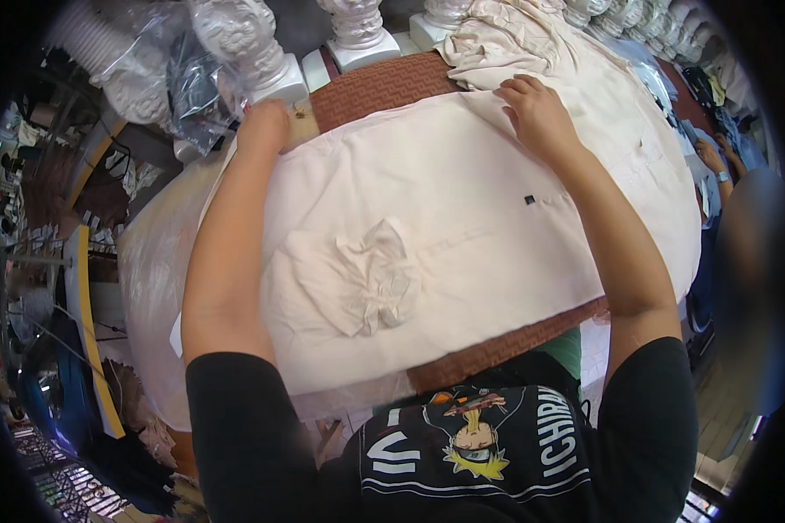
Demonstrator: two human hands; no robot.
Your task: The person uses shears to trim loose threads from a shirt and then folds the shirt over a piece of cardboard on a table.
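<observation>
A wide pale cream cloth (pixel 471 200) lies spread over the table in front of me, with a small black square (pixel 529 200) on it. Near its left side, a bunched, crumpled portion (pixel 375 283) rises in folds. My left hand (pixel 264 125) is at the far left corner of the cloth, its fingers curled and mostly hidden; a bit of red shows beside it. My right hand (pixel 532 113) rests at the cloth's far edge, fingers apart and holding nothing, close to a rumpled heap of the same pale fabric (pixel 510 44).
Brown textured fabric (pixel 384 87) shows beneath the cloth at its far and near edges. White ornate balusters (pixel 358 26) line the back, with a clear plastic bag (pixel 202 96) at the far left. Another person's hand (pixel 711 157) is at the right, near blue fabric.
</observation>
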